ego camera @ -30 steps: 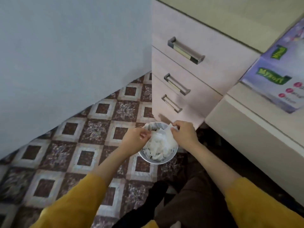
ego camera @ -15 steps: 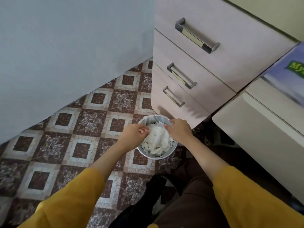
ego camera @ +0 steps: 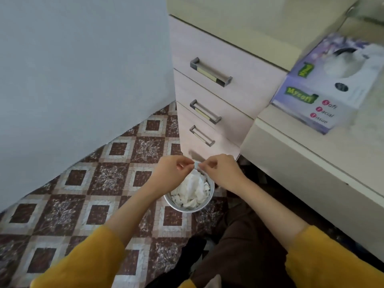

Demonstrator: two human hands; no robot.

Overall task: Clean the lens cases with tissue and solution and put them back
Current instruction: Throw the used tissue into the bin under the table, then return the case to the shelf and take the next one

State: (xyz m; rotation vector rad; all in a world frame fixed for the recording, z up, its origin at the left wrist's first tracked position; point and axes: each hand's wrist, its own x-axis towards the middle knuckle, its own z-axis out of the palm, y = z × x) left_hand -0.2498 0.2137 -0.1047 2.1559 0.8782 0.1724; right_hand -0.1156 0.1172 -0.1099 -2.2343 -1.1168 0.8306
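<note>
A small metal bin (ego camera: 204, 204) stands on the tiled floor, filled with crumpled white tissue (ego camera: 192, 190). Both of my hands hover over its far rim, fingertips nearly meeting. My right hand (ego camera: 221, 171) pinches the top of a white tissue that hangs into the bin. My left hand (ego camera: 171, 173) has its fingers curled and pinches the same bit of tissue from the left. No lens case or solution bottle is in view.
A purple facial tissue box (ego camera: 324, 88) sits on the cream desk (ego camera: 291, 154) at the right. A drawer unit (ego camera: 209, 96) with three metal handles stands just behind the bin. A pale blue wall (ego camera: 83, 69) fills the left.
The view has tilted up, bringing the tissue box fully into sight. My hands have risen slightly from the bin's sides and drawn together over its far rim.
</note>
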